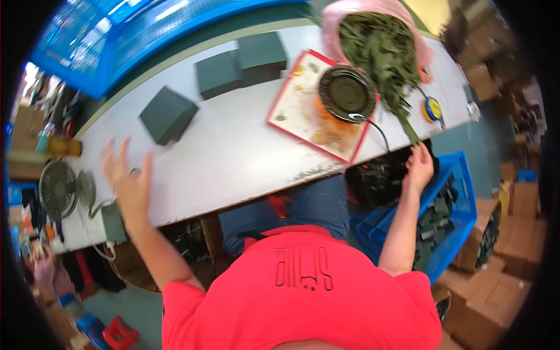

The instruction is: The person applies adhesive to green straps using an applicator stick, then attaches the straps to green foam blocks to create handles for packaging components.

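Note:
My left hand [129,176] is held over the left part of the white table, fingers spread, slightly blurred, with nothing in it. Just beyond it sits a dark green box [169,115], tilted to the table's edge. With fingers pinched, my right hand [419,168] grips the end of a green ribbon [406,119] at the front edge. That ribbon trails from a tangled heap of green ribbons [376,49] inside a pink bag [333,23]. Between the hands, a round black dish with a cord [347,93] rests on a stained, red-edged white board [291,102].
Two more dark green boxes [219,73] [262,55] stand at the back, below a blue crate [192,26]. A fan [58,189] is on the left and a yellow-blue tape roll [431,109] on the right. Another blue crate [464,201] holds green pieces beside my right forearm.

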The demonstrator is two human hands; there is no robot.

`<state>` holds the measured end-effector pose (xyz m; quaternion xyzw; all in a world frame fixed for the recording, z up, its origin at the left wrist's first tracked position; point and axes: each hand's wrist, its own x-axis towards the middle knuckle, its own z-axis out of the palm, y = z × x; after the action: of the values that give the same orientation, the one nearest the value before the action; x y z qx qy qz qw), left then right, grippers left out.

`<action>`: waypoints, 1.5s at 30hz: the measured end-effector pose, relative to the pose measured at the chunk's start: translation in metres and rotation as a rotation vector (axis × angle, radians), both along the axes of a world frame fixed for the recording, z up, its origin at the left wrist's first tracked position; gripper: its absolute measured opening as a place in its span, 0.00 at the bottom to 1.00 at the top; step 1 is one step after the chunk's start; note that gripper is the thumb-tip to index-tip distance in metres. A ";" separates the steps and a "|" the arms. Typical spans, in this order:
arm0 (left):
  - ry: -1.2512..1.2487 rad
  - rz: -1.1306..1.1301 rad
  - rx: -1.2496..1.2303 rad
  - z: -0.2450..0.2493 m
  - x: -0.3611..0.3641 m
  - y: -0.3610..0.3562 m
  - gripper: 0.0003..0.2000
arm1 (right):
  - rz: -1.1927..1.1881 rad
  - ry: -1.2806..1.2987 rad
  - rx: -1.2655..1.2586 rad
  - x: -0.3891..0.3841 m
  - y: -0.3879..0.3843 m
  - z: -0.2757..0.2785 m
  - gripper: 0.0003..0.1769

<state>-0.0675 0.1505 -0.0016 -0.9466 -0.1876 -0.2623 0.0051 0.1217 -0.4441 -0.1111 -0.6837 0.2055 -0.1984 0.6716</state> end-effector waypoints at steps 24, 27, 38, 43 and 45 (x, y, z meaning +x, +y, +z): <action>0.404 -0.566 -0.441 -0.001 0.039 -0.093 0.45 | 0.952 -0.299 0.562 -0.052 0.043 0.115 0.14; 0.400 -0.512 -0.430 -0.004 0.038 -0.093 0.45 | 0.831 -0.215 0.450 -0.069 0.042 0.130 0.14; 0.202 -0.533 -0.725 -0.019 0.032 -0.088 0.47 | 0.810 -0.233 -0.213 -0.099 0.043 0.176 0.13; -0.065 -0.615 -1.258 -0.037 0.024 -0.079 0.54 | 0.737 -0.399 -0.315 -0.103 0.041 0.180 0.09; -0.087 -0.645 -1.328 -0.031 0.023 -0.083 0.55 | 0.692 -0.518 -0.444 -0.095 0.047 0.180 0.08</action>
<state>-0.0443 0.0673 -0.0325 -0.7472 -0.0193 -0.1194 -0.6535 0.0267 -0.3969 0.0693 -0.7667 -0.2554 -0.1662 0.5651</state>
